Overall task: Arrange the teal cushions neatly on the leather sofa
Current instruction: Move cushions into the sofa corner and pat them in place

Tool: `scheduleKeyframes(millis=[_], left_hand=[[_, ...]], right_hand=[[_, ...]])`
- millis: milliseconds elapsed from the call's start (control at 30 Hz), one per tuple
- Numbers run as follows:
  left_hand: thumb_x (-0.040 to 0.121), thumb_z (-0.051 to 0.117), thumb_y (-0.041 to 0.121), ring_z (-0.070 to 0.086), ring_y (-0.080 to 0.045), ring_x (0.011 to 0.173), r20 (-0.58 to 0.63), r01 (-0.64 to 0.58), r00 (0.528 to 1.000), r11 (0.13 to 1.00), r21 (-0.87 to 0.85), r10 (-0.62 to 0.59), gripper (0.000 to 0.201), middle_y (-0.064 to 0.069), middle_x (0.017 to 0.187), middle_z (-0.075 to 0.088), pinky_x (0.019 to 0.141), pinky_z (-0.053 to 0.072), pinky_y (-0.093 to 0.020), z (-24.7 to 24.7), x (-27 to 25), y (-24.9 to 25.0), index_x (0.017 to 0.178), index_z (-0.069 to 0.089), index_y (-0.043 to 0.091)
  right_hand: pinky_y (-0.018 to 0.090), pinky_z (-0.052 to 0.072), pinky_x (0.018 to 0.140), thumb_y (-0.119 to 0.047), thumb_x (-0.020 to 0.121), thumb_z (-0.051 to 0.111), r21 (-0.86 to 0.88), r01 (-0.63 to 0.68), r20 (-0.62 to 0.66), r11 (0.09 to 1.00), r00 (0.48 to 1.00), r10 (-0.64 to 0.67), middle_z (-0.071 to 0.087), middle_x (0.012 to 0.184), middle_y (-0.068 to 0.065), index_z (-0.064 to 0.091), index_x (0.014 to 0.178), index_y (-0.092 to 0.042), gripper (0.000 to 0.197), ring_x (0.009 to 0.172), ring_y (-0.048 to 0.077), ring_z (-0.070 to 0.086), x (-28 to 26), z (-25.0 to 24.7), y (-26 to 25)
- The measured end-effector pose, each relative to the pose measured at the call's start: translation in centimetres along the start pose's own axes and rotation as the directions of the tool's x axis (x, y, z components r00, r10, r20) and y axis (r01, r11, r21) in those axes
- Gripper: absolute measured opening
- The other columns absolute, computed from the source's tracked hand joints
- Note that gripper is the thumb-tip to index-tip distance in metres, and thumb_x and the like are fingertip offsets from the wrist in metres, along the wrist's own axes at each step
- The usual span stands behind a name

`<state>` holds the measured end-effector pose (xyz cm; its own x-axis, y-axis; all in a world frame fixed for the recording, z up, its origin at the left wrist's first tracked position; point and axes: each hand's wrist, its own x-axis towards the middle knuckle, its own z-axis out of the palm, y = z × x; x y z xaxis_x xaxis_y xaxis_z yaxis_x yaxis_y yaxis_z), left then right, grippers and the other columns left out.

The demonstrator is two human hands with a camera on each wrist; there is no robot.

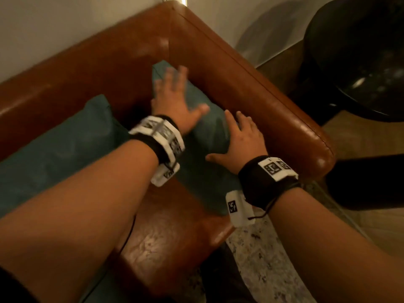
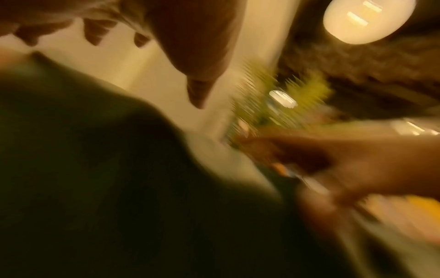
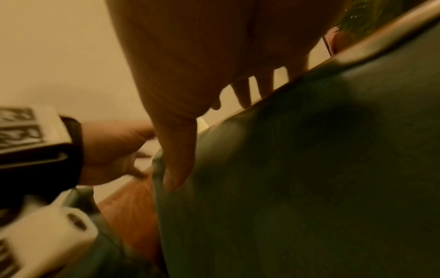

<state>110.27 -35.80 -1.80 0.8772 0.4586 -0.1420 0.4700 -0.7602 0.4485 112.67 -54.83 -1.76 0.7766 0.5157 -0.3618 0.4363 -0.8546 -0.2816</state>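
Observation:
A brown leather sofa (image 1: 109, 68) fills the head view, its armrest (image 1: 273, 106) on the right. One teal cushion (image 1: 209, 130) leans in the corner against that armrest. My left hand (image 1: 175, 97) lies flat on its upper part with spread fingers, blurred. My right hand (image 1: 242, 136) presses flat on its lower edge by the armrest. A second teal cushion (image 1: 65, 145) leans on the backrest to the left. The right wrist view shows my right hand (image 3: 214, 56) on the corner cushion (image 3: 309, 169), with the left hand (image 3: 112, 150) beyond. The left wrist view is blurred.
A black round piece of furniture (image 1: 354, 62) stands beyond the armrest on a wooden floor (image 1: 360, 138). A speckled rug (image 1: 262, 259) lies in front of the sofa. The pale wall (image 1: 65, 22) is close behind the backrest. A lit lamp (image 2: 369, 18) glows overhead.

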Motion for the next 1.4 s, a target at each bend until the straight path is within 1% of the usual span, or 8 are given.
scheduleKeyframes(millis=[133, 333, 567, 700, 833, 1000, 1300, 1400], left_hand=[[0.059, 0.06, 0.079, -0.011, -0.032, 0.149, 0.47, -0.524, 0.821, 0.753, 0.398, 0.323, 0.119, 0.008, 0.163, 0.0, 0.107, -0.008, -0.071, 3.6, -2.1, 1.1, 0.151, -0.002, 0.038], [0.042, 0.078, 0.07, 0.0, -0.035, 0.149, 0.431, -0.545, 0.837, 0.591, 0.594, 0.339, 0.142, 0.0, 0.163, 0.002, 0.113, -0.003, -0.063, 3.2, 1.6, -2.1, 0.152, -0.002, 0.032], [0.062, 0.076, 0.061, -0.015, -0.04, 0.146, 0.195, -0.142, 0.98, 0.789, 0.598, 0.029, 0.124, 0.002, 0.162, -0.016, 0.111, -0.003, -0.069, 1.1, 1.5, -4.0, 0.151, -0.008, 0.037], [0.088, 0.06, 0.037, 0.004, -0.031, 0.15, -0.147, 0.338, 0.915, 0.912, -0.233, -0.377, 0.089, -0.007, 0.163, -0.005, 0.12, 0.01, -0.043, 3.0, -2.8, -5.6, 0.154, 0.003, 0.024], [0.089, 0.054, 0.051, 0.0, -0.028, 0.15, -0.102, 0.325, 0.896, 0.793, -0.515, -0.433, 0.089, -0.01, 0.163, -0.006, 0.12, 0.007, -0.039, 8.2, -4.9, -4.1, 0.154, 0.001, 0.023], [0.077, 0.028, 0.073, -0.005, -0.029, 0.15, -0.111, 0.364, 0.881, 0.809, -0.461, -0.459, 0.095, -0.006, 0.163, -0.01, 0.114, 0.01, -0.057, 13.8, -4.6, -3.8, 0.153, -0.004, 0.026], [0.093, 0.019, 0.064, 0.016, -0.035, 0.147, 0.297, 0.667, 0.744, 0.632, -0.395, -0.599, 0.08, -0.016, 0.162, 0.006, 0.118, 0.012, -0.043, 15.6, -7.7, -8.9, 0.154, -0.001, 0.016], [0.096, 0.022, 0.059, 0.021, -0.032, 0.146, 0.288, 0.608, 0.794, 0.714, -0.348, -0.535, 0.074, -0.012, 0.162, 0.012, 0.116, 0.018, -0.041, 12.1, -10.1, -10.4, 0.154, 0.008, 0.016]], right_hand=[[0.051, 0.017, 0.118, -0.065, 0.056, 0.076, -0.095, -0.027, 0.08, 0.995, 0.996, 0.035, 0.004, 0.162, 0.006, -0.004, 0.151, -0.032, 0.129, 0.148, 0.032, 0.01, -0.7, 2.2, 0.8], [0.05, 0.038, 0.103, -0.073, 0.059, 0.069, -0.116, -0.235, 0.072, 0.965, 0.967, 0.244, 0.038, 0.146, 0.014, -0.003, 0.15, -0.033, 0.123, 0.128, 0.038, 0.042, -3.7, 2.1, 5.5], [0.053, 0.025, 0.114, -0.057, 0.079, 0.064, -0.152, -0.237, 0.03, 0.96, 0.969, 0.244, 0.022, 0.156, 0.017, -0.001, 0.151, -0.023, 0.103, 0.14, 0.04, 0.028, -4.2, 1.9, 4.2], [0.053, 0.006, 0.12, -0.026, 0.081, 0.064, -0.108, 0.12, -0.177, 0.987, 0.975, -0.137, 0.013, 0.16, 0.017, 0.016, 0.151, -0.018, 0.086, 0.148, 0.039, 0.007, -5.0, 3.1, 0.6], [0.055, -0.013, 0.115, -0.037, 0.08, 0.062, -0.214, 0.448, -0.108, 0.868, 0.872, -0.477, 0.017, 0.161, 0.009, 0.026, 0.149, -0.027, 0.079, 0.149, 0.036, 0.004, -3.7, 6.5, -3.1], [0.059, -0.022, 0.109, -0.066, 0.072, 0.06, -0.486, 0.36, 0.017, 0.797, 0.915, -0.404, -0.016, 0.161, 0.008, -0.006, 0.151, -0.027, 0.11, 0.145, 0.036, -0.022, 0.7, 6.8, -1.9], [0.06, -0.016, 0.113, -0.069, 0.079, 0.048, -0.517, 0.231, -0.051, 0.824, 0.953, -0.299, -0.018, 0.161, 0.007, -0.002, 0.152, -0.018, 0.103, 0.146, 0.032, -0.021, 0.6, 7.2, -2.9], [0.06, -0.017, 0.111, -0.064, 0.081, 0.047, -0.448, 0.224, -0.033, 0.865, 0.963, -0.267, -0.013, 0.161, 0.012, 0.003, 0.152, -0.017, 0.096, 0.146, 0.036, -0.02, -0.1, 6.9, -5.2]])
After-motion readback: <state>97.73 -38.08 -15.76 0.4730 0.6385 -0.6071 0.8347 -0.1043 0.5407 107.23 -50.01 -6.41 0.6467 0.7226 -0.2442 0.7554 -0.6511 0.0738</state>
